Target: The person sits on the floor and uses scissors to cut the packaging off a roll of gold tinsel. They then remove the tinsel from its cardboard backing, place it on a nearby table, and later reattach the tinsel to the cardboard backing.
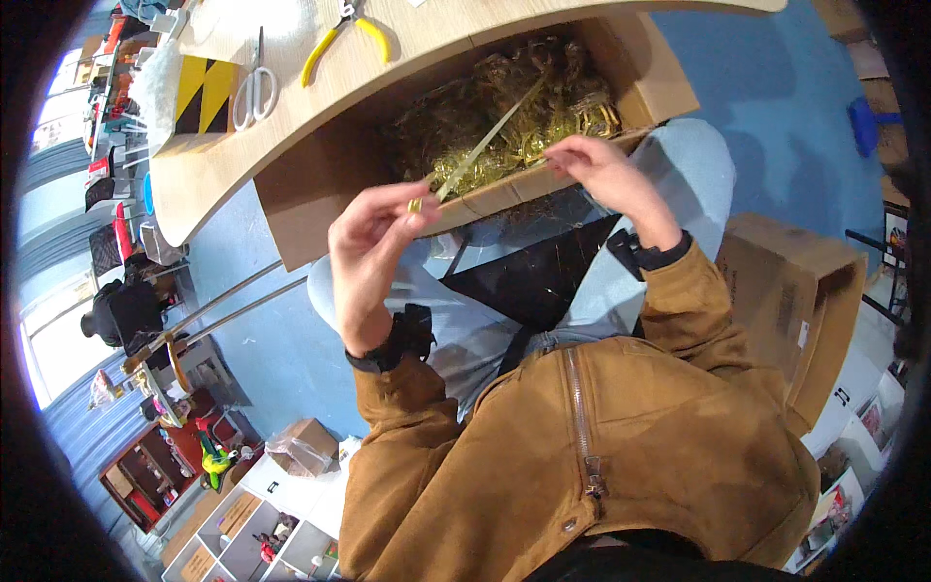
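Observation:
My left hand is closed at the fingertips on a small shiny gold piece. A pale yellowish strip runs from beside those fingertips up into an open cardboard box; I cannot tell if it joins the gold piece. The box holds a tangled heap of gold, shiny strands. My right hand hovers at the box's near edge, thumb and fingers pinched together. Whatever it may hold is too small to make out. Both wrists wear black bands.
Over the box stands a light wooden table with a curved edge. On it lie white-handled scissors, yellow-handled pliers and a black-and-yellow striped piece. Another open cardboard box sits on the right, by my leg.

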The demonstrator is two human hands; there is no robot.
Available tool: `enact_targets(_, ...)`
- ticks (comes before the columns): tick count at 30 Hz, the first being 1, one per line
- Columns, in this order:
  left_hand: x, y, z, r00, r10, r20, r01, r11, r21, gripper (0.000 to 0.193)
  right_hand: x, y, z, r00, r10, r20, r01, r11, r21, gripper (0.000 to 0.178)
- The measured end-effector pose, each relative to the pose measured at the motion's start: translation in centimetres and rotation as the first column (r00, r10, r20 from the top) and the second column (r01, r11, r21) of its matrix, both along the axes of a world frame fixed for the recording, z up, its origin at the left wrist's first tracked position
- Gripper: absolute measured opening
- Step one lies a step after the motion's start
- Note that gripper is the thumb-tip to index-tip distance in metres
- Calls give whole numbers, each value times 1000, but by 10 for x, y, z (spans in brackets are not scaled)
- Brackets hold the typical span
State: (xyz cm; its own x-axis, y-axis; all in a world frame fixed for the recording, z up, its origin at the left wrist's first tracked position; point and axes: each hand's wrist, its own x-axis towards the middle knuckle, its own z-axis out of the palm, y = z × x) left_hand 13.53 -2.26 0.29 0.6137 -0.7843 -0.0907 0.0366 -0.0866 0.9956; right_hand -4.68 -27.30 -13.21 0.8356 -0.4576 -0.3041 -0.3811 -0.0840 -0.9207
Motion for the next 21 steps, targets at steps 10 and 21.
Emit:
enact_targets(10,-35,80,63,676,-633,377,711,427,-558,15,32,56,-60,933,-335,-133,253,348,903,36)
enact_targets(21,-68,119,88,617,-649,445,761,350,-545,19,41,75,-87,949,-307,-70,196,401,895,13)
